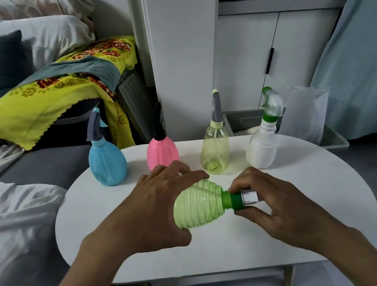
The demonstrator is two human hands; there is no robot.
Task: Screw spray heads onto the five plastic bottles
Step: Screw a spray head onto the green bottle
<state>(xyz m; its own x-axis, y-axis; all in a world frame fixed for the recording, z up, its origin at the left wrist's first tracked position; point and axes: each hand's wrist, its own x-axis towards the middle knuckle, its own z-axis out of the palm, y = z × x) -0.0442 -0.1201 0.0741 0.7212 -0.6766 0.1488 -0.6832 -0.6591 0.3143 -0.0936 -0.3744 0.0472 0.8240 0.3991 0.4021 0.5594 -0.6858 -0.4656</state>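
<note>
Green ribbed plastic is filling my left hand (159, 202), which is curling round the fat body of the pale green bottle (200, 205) with the fingers spread over its far side and the thumb pressing in underneath. I am holding that bottle tipped on its side just above the white desk (308, 174), neck pointing to my right. My right hand (278, 205) is closing on the darker green collar (235, 200) at the neck, thumb below and fingertips above, pinching it firmly; a short white and silvery piece (249, 196) is sticking out past the collar between my fingers, and I cannot tell how far the collar is seated on the threads. The bottle's body is looking translucent, with raised rings running round it and a darker green neck. Behind my hands four more bottles are standing upright in a row along the far side of the desk, well apart from one another: a blue bottle (107, 165) with a grey and blue spray head, a pink bottle (162, 153) with a black spray head just beyond my left fingers, a clear yellowish bottle (215, 150) with a grey spray head, and a white bottle (262, 144) with a green and clear trigger head. A yellow flowered cloth (39, 103) is draping over the furniture to the left.
</note>
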